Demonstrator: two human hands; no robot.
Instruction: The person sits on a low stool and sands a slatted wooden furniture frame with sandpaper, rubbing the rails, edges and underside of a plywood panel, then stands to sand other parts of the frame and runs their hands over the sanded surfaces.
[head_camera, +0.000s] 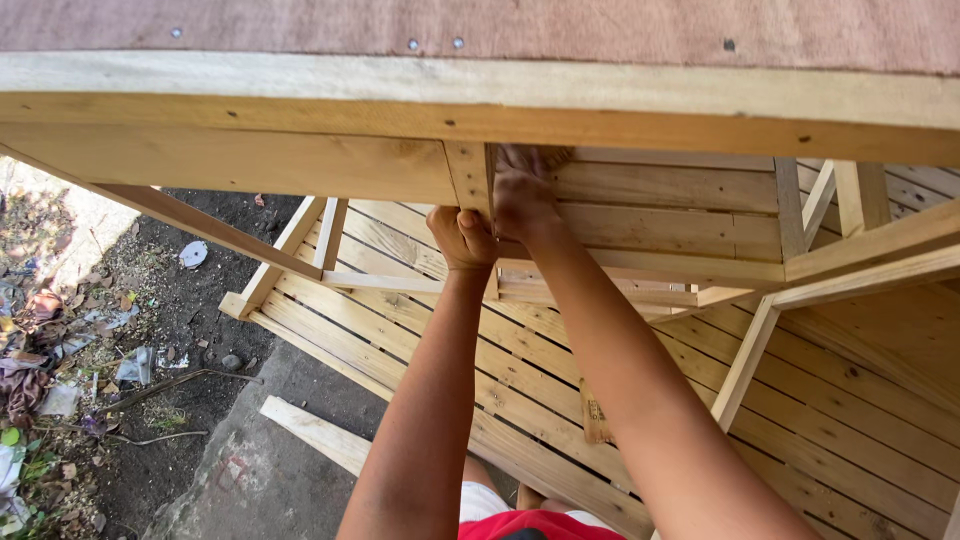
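**Both hands on the short upright**

Both arms reach far up under the pale wooden frame (300, 165). The left hand (461, 238) clenches around the short pale wooden upright block (470, 175), thumb on its near face. The right hand (522, 195) presses against the block's right side, fingers tucked behind; its grip I cannot tell. Below lies a slatted pale wooden pallet (560, 370); leftward, dirt ground strewn with litter (90, 340).

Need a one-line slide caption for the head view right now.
Left hand and right hand grip a short pale upright wooden block under a long pale wooden beam, above a slatted pale wooden pallet floor.
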